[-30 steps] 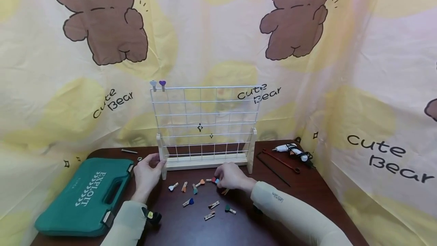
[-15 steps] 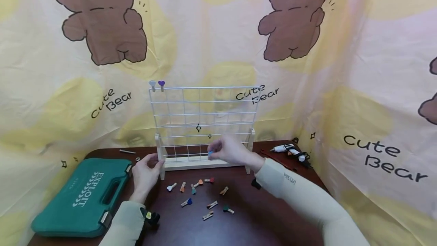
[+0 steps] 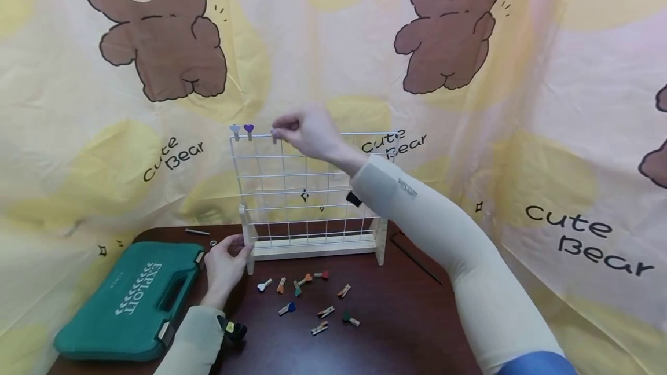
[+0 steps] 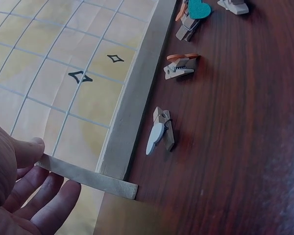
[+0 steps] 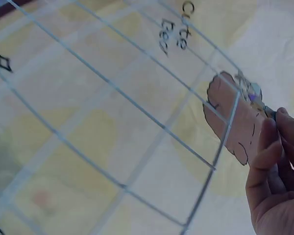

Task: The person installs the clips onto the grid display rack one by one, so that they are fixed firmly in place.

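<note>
A white wire grid [image 3: 304, 175] stands upright in a wooden base [image 3: 312, 252]. My left hand [image 3: 225, 265] grips the base's left upright [image 4: 88, 176], thumb on one side and fingers on the other. Up at the grid's top wire, my right hand [image 3: 312, 132] pinches a small wooden clothespin [image 3: 274, 137]; the fingers hide most of it. To its left, a pale heart clothespin [image 3: 235, 132] and a purple heart clothespin [image 3: 249, 131] sit clipped on that wire. Several loose clothespins, among them a white-heart one [image 3: 264, 285] and a dark green one [image 3: 351, 320], lie on the table in front.
A green tool case [image 3: 130, 300] takes up the table's left side. A metal rod [image 3: 197, 231] lies behind it. On the right, a dark thin rod [image 3: 417, 259] rests beside the base. A bear-print curtain [image 3: 333, 45] hangs close behind the grid.
My right hand has picked a clothespin with a light blue piece off the table and carried it up and left to the grid's top wire. The left hand stays on the upright.
</note>
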